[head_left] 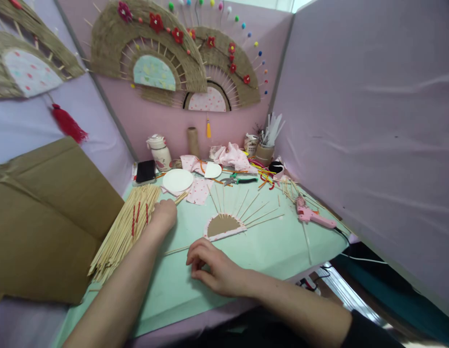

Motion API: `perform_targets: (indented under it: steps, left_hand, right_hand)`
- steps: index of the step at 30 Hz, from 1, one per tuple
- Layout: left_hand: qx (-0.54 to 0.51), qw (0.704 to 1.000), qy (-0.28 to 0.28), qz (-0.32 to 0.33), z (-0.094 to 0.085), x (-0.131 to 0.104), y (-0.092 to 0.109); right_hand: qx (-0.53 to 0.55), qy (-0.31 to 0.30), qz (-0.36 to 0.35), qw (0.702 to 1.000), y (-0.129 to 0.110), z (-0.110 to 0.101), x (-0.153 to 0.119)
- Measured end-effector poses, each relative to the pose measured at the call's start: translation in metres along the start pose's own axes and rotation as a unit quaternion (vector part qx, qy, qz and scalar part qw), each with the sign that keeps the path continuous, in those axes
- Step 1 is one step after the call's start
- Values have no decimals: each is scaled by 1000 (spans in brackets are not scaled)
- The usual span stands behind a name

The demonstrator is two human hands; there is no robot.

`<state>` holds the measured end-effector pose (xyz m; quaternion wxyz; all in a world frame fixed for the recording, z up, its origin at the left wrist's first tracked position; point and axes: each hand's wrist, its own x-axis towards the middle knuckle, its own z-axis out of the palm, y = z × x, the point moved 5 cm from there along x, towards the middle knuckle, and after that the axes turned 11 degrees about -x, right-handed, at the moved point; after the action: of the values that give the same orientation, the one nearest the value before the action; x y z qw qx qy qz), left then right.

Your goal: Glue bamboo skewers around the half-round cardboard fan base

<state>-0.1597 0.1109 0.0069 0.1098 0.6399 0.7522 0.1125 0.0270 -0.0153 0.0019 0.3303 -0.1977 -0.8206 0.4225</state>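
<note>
My left hand is closed at the right edge of a big pile of thin wooden sticks. A few stick ends poke out beyond its knuckles; its fingertips are hidden. My right hand hovers low over the table's front with loosely curled fingers, thumb apart from them, and nothing visible in its grasp. A single stick lies on the table and runs up to its knuckles. Just behind that hand sits a half-round cardboard piece edged with spotted cloth, with several sticks fanning out from its curved side.
A pink glue gun rests at the right. Pliers, white discs, pink cloth, a phone and a bottle line the back. Cardboard leans at the left. Decorated fans hang behind.
</note>
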Motion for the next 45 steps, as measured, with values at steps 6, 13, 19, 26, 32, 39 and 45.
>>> perform_targets:
  steps: [6,13,19,26,32,39,45]
  left_hand:
    - [-25,998,64,0,-28,-17,7]
    - [-557,807,170,101,-64,-60,26]
    - [-861,508,33,2,-21,-109,53]
    - [-913,383,27,-137,32,-148,70]
    - [-923,364,5,-129,65,-174,97]
    - [-914,381,38,-132,81,-182,92]
    - [-927,350,53,-123,83,-178,89]
  right_hand:
    - [-63,-53,49,995,-12,-8,-21]
    - [-211,-84,123,966,-45,-66,-64]
    - [-344,-103,236,903,-46,-124,-137]
    - [-357,-72,210,907,-52,-138,-156]
    - [-253,-10,175,951,-36,-81,-64]
    - [-239,-69,182,951,-9,-43,-11]
    - [-242,-94,156,953,-1,-39,0]
